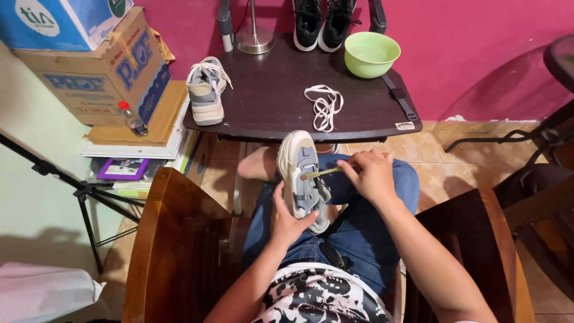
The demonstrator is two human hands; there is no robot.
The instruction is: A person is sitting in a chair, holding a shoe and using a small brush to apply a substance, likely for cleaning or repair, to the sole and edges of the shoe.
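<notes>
Right now the grey and cream sneaker [304, 179] lies on the person's lap, its long axis running from toe, farthest from the body, to heel, nearest it, and the left hand [287, 219] cups it from below and the left with fingers wrapped round the heel end. Just to the sneaker's right, the right hand [371, 174] pinches a thin yellowish brush [321, 173] (fingers closed tight on the handle), whose tip crosses leftward onto the shoe's upper.
</notes>
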